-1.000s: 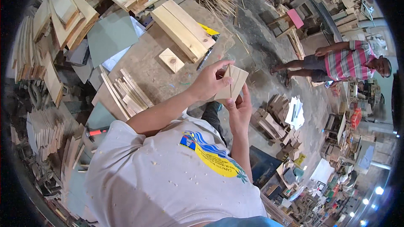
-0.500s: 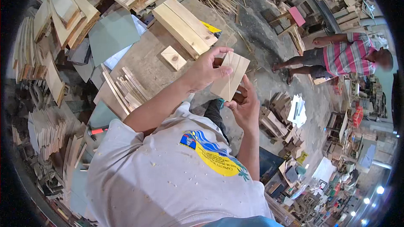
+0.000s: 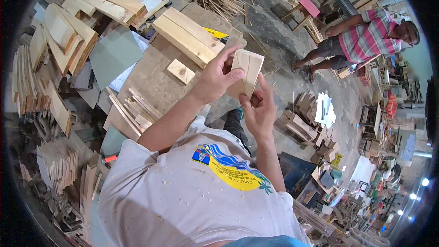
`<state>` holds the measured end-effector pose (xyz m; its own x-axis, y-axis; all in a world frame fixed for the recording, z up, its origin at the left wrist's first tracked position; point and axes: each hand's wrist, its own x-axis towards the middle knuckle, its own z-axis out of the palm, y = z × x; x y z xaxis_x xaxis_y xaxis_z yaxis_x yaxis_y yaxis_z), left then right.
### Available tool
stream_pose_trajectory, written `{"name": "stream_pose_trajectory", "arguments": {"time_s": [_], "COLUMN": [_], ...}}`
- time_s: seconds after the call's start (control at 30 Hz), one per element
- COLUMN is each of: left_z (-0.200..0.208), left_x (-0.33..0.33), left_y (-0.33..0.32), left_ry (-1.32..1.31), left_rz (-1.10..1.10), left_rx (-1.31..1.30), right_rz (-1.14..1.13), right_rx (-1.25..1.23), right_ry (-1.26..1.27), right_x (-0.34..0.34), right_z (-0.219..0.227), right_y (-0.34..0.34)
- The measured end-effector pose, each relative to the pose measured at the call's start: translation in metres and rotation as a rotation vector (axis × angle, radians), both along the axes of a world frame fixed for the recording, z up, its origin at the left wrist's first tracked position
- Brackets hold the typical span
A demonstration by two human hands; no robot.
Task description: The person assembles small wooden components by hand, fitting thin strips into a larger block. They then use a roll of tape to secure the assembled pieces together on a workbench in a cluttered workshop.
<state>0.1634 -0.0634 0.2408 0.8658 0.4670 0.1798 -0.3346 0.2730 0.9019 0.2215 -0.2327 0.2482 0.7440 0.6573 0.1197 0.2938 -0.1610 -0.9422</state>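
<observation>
A small pale wooden block [image 3: 247, 74] with lines across its face is held up in front of my chest. My left hand [image 3: 216, 78] grips its left side, thumb on the face and fingers behind. From below and the right, my right hand [image 3: 259, 110] clasps the lower part, thumb on the near side; some of its fingers are hidden behind the wood. A second small block [image 3: 180, 71] with a pencil-like line and a dark knot lies on the worktable [image 3: 160, 71], left of my left hand. Beyond it rest thick planed boards [image 3: 190, 34].
Thin wooden strips [image 3: 135, 110] and a grey-green sheet [image 3: 114, 57] lie on the left, beside stacked boards [image 3: 68, 34]. A person [image 3: 361, 41] in a striped shirt stands at the right. Offcuts [image 3: 297, 121] are piled on the floor nearby.
The block has been tilted, so its face looks narrower and an edge shows more. Both hands have shifted slightly left with it. The person at the right has changed posture.
</observation>
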Motion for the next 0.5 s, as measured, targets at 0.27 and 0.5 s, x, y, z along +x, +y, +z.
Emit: {"name": "stream_pose_trajectory", "arguments": {"time_s": [0.27, 0.5], "left_z": [-0.005, 0.008], "left_x": [-0.011, -0.019], "left_y": [0.009, 0.003], "left_ry": [0.001, -0.032], "left_rz": [-0.249, -0.3], "left_rx": [-0.206, -0.122], "right_rz": [0.048, 0.089], "right_rx": [0.04, 0.119], "right_ry": [0.119, 0.292], "right_x": [-0.003, -0.003], "right_z": [-0.011, -0.008], "right_y": [-0.001, -0.007]}}
